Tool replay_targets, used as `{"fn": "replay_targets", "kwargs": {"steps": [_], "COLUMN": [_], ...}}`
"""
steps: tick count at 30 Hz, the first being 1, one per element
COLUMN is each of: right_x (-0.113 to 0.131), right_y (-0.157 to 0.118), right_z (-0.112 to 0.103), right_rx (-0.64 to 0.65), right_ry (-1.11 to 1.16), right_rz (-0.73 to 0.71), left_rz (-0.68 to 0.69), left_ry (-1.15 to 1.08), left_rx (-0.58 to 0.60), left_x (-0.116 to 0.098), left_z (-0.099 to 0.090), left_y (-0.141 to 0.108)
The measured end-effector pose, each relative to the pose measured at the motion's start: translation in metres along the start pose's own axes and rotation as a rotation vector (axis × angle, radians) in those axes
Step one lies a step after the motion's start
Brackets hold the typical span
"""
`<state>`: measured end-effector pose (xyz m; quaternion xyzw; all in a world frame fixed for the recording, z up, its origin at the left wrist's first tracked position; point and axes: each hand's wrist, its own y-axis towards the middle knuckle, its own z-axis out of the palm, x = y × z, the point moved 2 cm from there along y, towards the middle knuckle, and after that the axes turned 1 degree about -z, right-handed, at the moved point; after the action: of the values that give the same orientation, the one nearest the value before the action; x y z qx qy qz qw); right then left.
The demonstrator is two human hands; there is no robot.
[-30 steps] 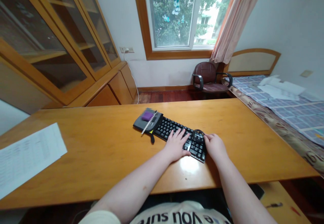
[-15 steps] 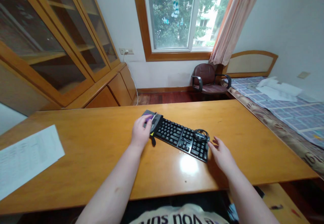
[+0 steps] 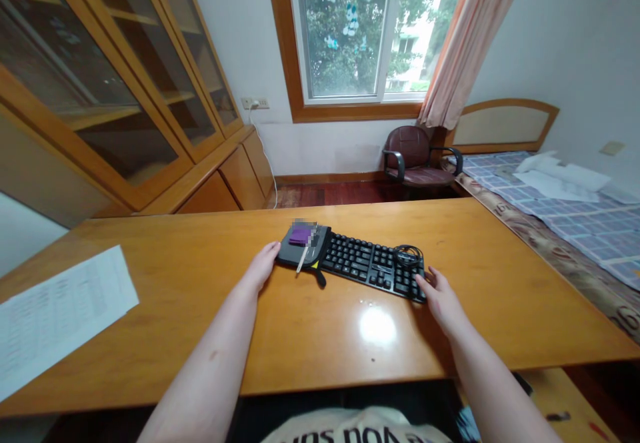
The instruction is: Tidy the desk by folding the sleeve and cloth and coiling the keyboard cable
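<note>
A black keyboard (image 3: 357, 261) lies slightly slanted on the desk, with a coiled black cable (image 3: 409, 254) on its right end. Over its left end rests a flat grey case with black edging (image 3: 287, 251), which has a yellow tag and a short black strap (image 3: 321, 279). On the case are a small purple item (image 3: 300, 235) and a thin pale stick (image 3: 301, 262), partly blurred out. The fingers of my left hand (image 3: 263, 264) close on the case's left edge. My right hand (image 3: 440, 296) grips the keyboard's right end, thumb on top.
The wooden desk (image 3: 200, 336) has printed papers (image 3: 65, 316) at its left. Beyond its far edge stand a glass-door cabinet (image 3: 150, 96), a maroon armchair (image 3: 407, 149) and a bed (image 3: 545, 189). An open drawer (image 3: 560, 403) shows at the lower right.
My left hand has moved left, from on top of the case to its left edge. The keyboard's right end has swung away from me, with my right hand at it. The view has shifted slightly.
</note>
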<state>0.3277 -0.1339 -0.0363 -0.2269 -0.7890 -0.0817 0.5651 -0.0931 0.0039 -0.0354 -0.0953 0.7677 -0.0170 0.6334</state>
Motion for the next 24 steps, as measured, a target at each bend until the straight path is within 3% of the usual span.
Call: {"fn": "replay_targets", "kwargs": {"steps": [6, 13, 19, 24], "right_x": [-0.009, -0.012, -0.017, -0.028], "right_y": [0.056, 0.080, 0.077, 0.096], "right_z": [-0.033, -0.082, -0.102, -0.121], "right_rx": [-0.110, -0.264, -0.319, -0.328], "right_ry": [-0.303, -0.665, -0.608, -0.629], "right_rz": [-0.070, 0.001, 0.053, 0.028], "left_rz": [-0.078, 0.081, 0.150, 0.127], "left_ry": [-0.026, 0.177, 0.254, 0.266], "left_rx": [0.231, 0.370, 0.491, 0.526], "left_x": [-0.004, -0.007, -0.012, -0.021], "left_z": [0.017, 0.061, 0.103, 0.135], "left_y": [-0.037, -0.072, -0.078, -0.069]}}
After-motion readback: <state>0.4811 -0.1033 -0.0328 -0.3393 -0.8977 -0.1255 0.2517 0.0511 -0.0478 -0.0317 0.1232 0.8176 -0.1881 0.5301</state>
